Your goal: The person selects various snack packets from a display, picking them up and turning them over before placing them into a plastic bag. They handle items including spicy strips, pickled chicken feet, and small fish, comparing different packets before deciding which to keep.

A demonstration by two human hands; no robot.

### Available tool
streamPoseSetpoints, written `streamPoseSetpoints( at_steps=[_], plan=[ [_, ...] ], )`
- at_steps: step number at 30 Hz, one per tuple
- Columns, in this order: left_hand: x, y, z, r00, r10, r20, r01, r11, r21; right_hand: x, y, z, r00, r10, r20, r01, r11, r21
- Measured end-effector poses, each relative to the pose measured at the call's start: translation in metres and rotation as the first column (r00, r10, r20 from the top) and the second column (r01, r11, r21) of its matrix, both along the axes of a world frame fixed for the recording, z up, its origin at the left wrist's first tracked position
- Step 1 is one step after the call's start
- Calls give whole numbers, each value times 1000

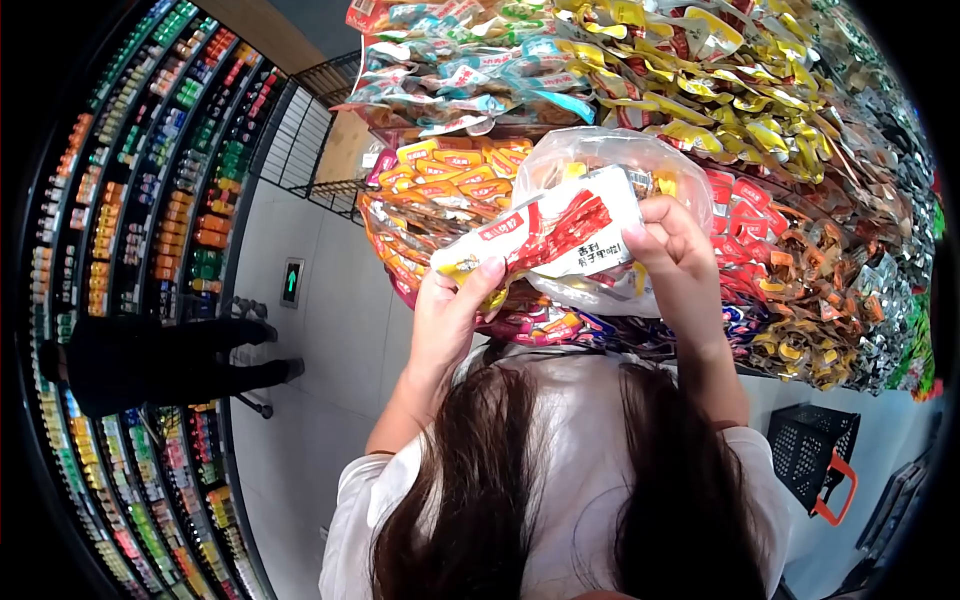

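A white snack packet point(560, 228) with red pictures and Chinese print is stretched between my two hands. My left hand point(455, 300) pinches its yellow-tinged left end, thumb on top. At the opposite end, my right hand point(675, 255) grips the packet's right edge between thumb and fingers. Behind and below the packet lies a clear plastic bag point(590, 150) with some small packets inside, resting on the snack display. Orange packets point(450, 175) lie left of the bag, and red packets point(745, 205) lie to its right.
Yellow packets point(690, 80) and light-blue packets point(480, 80) are heaped on the display's far side. A black shopping basket point(812, 450) with an orange handle is on the floor at right. Bottle shelves point(150, 200) line the left, where a person in dark clothes point(150, 365) stands.
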State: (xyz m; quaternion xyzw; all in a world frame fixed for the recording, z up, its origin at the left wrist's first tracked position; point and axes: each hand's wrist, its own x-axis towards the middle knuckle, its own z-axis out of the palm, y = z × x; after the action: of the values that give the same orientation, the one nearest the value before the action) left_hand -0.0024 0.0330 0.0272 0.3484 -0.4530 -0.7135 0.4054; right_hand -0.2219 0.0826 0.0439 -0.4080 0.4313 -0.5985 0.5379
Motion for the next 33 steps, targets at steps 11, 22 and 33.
streamPoseSetpoints(
  at_steps=[11, 22, 33],
  plan=[
    [-30, 29, 10, 987, 3, -162, 4, 999, 41, -29, 23, -8, 981, -76, -177, 59, 993, -102],
    [-55, 45, 12, 997, 82, 4, -81, 996, -39, -55, 33, -14, 980, -89, -178, 68, 990, -121],
    [-57, 42, 8, 989, 133, -68, -137, 989, -56, -63, 39, -19, 989, -79, -124, 63, 990, -128]
  ],
)
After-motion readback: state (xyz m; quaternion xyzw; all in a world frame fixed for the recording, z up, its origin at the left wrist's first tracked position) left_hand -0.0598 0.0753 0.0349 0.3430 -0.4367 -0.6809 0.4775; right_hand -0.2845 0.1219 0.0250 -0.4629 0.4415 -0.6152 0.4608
